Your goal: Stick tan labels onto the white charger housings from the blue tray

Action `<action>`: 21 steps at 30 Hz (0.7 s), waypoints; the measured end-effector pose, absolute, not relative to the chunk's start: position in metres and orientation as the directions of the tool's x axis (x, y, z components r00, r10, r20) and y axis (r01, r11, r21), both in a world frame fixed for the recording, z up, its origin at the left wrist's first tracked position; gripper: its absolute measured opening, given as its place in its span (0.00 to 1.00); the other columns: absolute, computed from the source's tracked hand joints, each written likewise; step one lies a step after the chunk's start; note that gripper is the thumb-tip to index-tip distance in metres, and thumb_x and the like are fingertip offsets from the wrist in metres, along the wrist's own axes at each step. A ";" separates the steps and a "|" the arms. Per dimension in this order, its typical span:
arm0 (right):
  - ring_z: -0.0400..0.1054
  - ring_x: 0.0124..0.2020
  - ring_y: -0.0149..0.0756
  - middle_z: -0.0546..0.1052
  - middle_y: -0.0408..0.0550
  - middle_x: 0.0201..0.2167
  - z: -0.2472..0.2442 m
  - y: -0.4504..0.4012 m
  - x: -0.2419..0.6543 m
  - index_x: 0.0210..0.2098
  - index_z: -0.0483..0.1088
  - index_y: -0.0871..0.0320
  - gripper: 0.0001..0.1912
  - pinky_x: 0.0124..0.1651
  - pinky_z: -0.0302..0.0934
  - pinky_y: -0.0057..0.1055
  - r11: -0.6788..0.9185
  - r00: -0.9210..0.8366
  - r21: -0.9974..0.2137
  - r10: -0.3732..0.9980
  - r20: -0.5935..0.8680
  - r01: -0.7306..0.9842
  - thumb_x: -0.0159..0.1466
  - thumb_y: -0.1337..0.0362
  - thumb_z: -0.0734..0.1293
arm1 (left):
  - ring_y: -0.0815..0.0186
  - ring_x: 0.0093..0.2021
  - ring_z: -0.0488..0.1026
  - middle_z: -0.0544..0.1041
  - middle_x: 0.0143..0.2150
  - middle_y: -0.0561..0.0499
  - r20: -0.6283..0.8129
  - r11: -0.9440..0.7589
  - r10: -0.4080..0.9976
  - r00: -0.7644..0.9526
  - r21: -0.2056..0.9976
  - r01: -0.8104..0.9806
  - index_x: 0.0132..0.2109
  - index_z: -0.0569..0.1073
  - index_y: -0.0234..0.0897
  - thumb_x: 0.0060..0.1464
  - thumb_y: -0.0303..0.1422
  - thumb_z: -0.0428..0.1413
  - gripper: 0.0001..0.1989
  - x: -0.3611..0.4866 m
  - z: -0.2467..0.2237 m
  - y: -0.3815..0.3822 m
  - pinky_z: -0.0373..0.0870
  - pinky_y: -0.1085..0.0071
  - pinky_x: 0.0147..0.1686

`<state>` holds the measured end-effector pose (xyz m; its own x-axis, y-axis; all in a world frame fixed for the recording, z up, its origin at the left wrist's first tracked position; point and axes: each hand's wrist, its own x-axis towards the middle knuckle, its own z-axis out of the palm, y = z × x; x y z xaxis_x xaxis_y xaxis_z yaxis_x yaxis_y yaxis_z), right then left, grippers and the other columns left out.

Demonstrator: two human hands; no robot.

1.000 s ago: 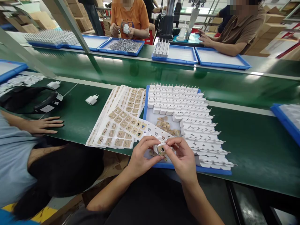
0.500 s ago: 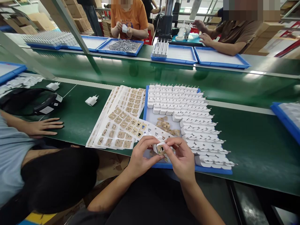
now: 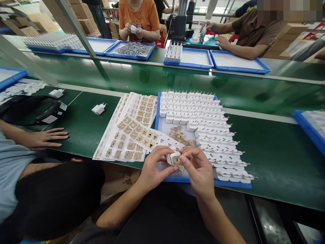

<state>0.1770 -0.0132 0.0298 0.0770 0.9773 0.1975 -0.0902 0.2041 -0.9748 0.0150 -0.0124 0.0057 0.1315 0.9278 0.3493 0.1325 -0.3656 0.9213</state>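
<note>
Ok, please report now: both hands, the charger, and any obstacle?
Left hand gripping white charger; right hand touching its tan-covered face. Charger over blue tray. Nothing visibly blocking.

No text, number or brand is legible. White labels point(image 3: 49, 119) are affixed to the black strapped device point(image 3: 15, 106) at the left end of the desk point(image 3: 274, 152); any print is unresolvable. Lettering point(image 3: 134, 21) marks the chest of an orange shirt point(image 3: 150, 18) beyond the desk's far edge; its characters are blurred.
</note>
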 end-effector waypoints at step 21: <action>0.70 0.42 0.36 0.74 0.44 0.34 0.025 -0.017 0.172 0.35 0.74 0.52 0.03 0.49 0.67 0.34 0.163 0.107 -0.979 0.983 0.150 -0.126 0.64 0.64 0.72 | 0.65 0.48 0.75 0.74 0.49 0.47 0.385 -0.402 0.914 0.131 0.903 0.154 0.52 0.73 0.42 0.53 0.30 0.66 0.19 0.016 0.007 -0.015 0.79 0.75 0.39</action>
<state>0.1718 -0.0172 0.0250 0.1066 0.9830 0.1497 -0.1261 0.1627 -0.9786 0.0161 -0.0150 0.0074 0.1311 0.9136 0.3849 0.1535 -0.4022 0.9026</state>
